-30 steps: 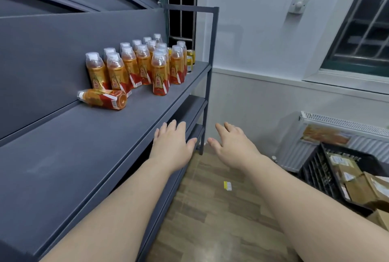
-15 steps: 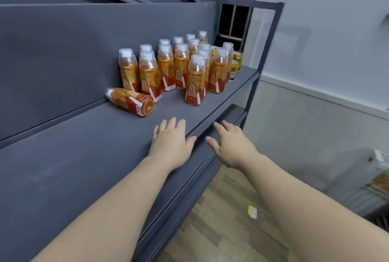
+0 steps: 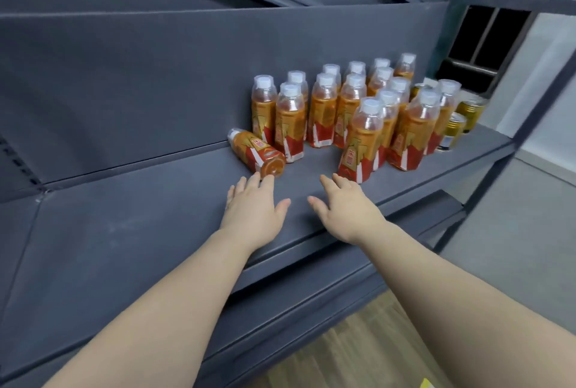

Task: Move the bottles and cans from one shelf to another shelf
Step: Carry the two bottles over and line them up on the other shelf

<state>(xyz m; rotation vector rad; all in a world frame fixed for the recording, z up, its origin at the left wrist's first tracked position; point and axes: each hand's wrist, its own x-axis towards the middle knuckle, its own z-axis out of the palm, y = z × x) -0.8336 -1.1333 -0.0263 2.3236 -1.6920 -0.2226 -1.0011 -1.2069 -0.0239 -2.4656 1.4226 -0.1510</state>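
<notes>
Orange bottles (image 3: 349,107) stand clustered on the grey shelf (image 3: 124,231), one bottle (image 3: 257,152) tipped on its side at the near left, gold cans (image 3: 461,121) tucked at the far right. Left hand (image 3: 254,205) flat and released, fingertips just short of the fallen bottle. Right hand (image 3: 344,203) also spread, holding nothing, near the front upright bottle (image 3: 361,143).

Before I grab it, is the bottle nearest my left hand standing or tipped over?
Tipped over. The bottle lies on its side on the shelf, base toward the left hand, cap pointing away.
</notes>
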